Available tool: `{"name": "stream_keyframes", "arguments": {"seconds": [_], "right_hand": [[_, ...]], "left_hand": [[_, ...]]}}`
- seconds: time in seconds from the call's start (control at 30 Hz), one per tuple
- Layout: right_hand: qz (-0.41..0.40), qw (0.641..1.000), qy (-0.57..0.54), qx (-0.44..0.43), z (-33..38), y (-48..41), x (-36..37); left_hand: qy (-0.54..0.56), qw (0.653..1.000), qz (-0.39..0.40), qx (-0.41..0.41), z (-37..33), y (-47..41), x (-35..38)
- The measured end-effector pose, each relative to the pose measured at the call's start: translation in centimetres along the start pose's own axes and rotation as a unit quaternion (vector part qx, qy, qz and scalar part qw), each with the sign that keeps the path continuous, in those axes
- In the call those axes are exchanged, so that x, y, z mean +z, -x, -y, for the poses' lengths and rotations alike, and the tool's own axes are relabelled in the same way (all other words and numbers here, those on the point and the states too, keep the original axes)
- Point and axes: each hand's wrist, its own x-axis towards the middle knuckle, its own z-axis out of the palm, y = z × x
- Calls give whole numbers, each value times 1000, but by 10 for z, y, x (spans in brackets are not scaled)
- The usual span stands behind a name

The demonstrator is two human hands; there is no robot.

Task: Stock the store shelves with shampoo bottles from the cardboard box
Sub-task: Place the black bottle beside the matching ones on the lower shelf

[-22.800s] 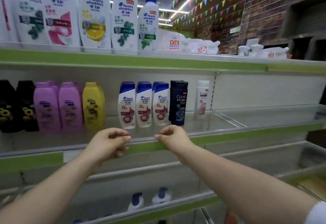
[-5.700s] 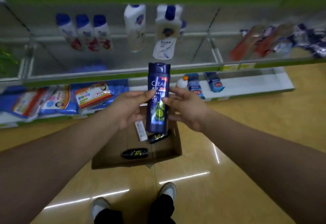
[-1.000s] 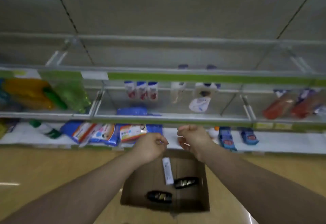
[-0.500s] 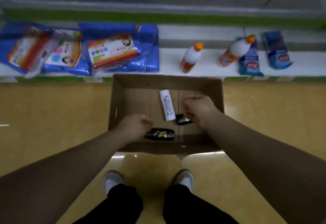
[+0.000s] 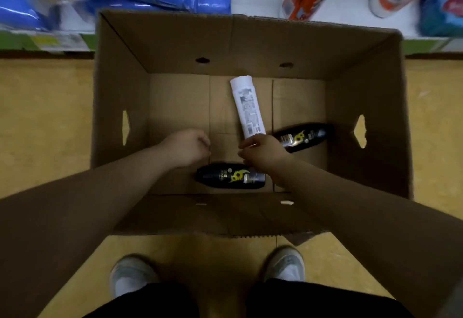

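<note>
Only three bottles lie in the cardboard box, so I judge the stocking nearly done: a white bottle mid-floor pointing at the far wall, a black bottle along the near wall, and a second black bottle toward the right wall. My right hand curls at the white bottle's near end, though I cannot tell whether it grips. My left hand hangs beside it, fingers curled, empty.

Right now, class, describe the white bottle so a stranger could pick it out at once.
Look into the box on the floor. Three bottles lie on its bottom; the white bottle is the middle one, reaching toward the far wall. It alone is white; the two black bottles bear yellow flowers.
</note>
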Motion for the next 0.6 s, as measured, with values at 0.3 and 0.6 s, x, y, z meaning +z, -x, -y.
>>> {"name": "stream_keyframes", "arguments": {"seconds": [0.3, 0.6], "right_hand": [[163, 722, 651, -166, -28, -70, 6], [227, 683, 678, -149, -19, -77, 23]], "left_hand": [[-224, 968, 102, 52, 17, -58, 37], [-369, 909, 128, 147, 18, -66, 61]]}}
